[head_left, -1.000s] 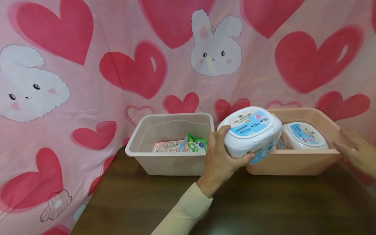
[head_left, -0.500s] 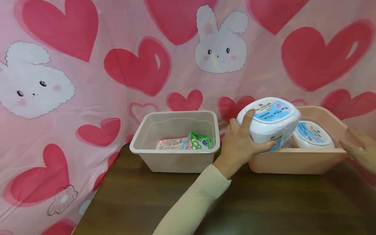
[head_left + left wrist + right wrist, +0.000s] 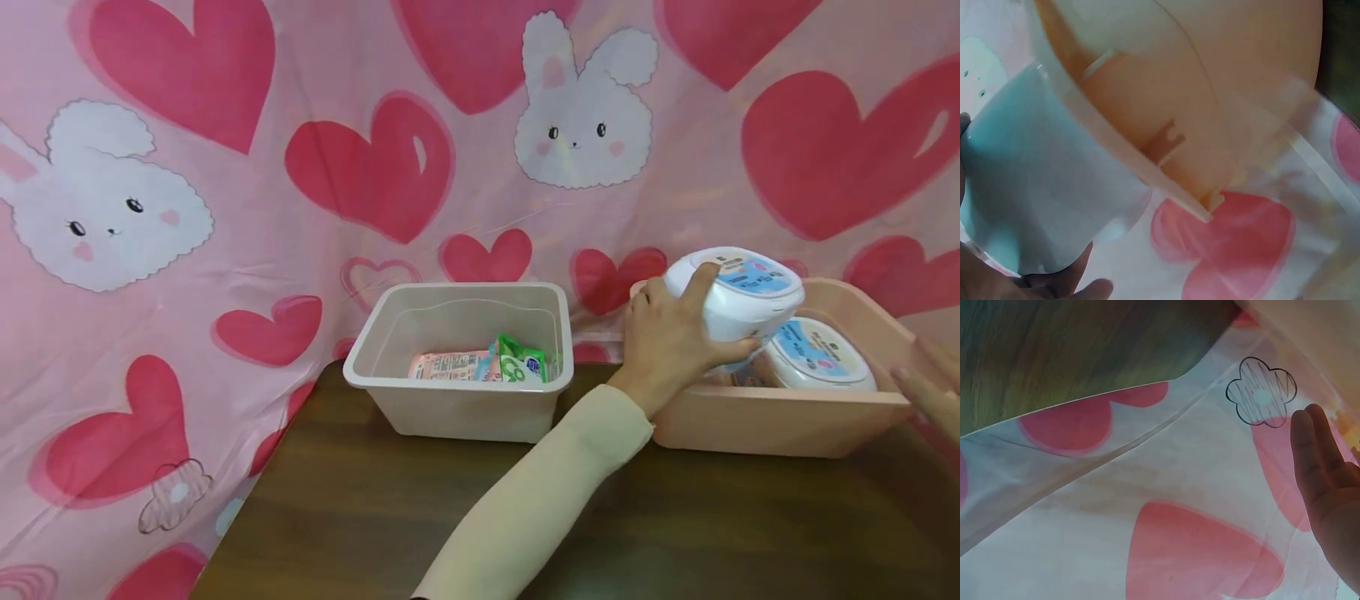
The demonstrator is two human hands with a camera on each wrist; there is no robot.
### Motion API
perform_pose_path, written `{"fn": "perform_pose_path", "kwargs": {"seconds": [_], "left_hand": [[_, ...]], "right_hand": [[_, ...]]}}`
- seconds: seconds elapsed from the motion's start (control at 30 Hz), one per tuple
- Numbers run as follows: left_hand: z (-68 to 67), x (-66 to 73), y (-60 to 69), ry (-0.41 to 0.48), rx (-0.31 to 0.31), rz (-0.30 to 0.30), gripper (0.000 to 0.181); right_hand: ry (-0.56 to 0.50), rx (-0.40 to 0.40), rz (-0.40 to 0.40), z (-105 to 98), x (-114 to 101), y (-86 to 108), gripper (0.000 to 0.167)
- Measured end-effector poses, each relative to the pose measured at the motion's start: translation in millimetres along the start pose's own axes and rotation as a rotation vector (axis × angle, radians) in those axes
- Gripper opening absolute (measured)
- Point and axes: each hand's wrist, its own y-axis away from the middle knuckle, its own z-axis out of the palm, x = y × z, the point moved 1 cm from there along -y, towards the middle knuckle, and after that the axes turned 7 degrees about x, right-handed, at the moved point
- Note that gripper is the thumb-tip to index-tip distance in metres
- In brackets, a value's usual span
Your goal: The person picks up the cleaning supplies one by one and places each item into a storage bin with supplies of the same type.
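My left hand [image 3: 667, 333] grips a white lidded plastic tub [image 3: 753, 312] with a blue and cream label, thumb in front and fingers over its left side. The tub is tilted, held above the left part of the peach bin [image 3: 780, 421]. In the left wrist view the tub's smooth underside [image 3: 1041, 175] shows beside the bin. A second similar tub [image 3: 817, 354] sits inside the peach bin. My right hand [image 3: 933, 379], partly cut off at the right edge, is by the bin's right end, fingers extended; the right wrist view shows the hand [image 3: 1329, 481] holding nothing.
A beige bin [image 3: 457, 412] stands to the left on the dark wooden table [image 3: 360, 500]. Inside it lie a pink packet [image 3: 447, 365] and a green and white packet [image 3: 522, 364]. A pink cloth [image 3: 247, 208] with hearts and rabbits hangs behind.
My left hand has carried the tub rightward, from between the two bins to over the peach bin. The right hand stays near that bin's right end. The head view has shifted slightly.
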Motion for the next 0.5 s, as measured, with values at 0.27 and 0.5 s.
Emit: {"fn": "perform_pose_path", "kwargs": {"seconds": [0.27,0.5], "left_hand": [[35.7,19.7,-10.5,-0.096,-0.158,-0.032,0.089],[61.8,16.3,-10.0,-0.112,-0.212,-0.085,0.087]], "right_hand": [[0.088,-0.005,0.064,-9.0,-9.3,12.9,0.076],[0.01,-0.008,-0.029,-5.2,-11.6,7.9,0.072]]}}
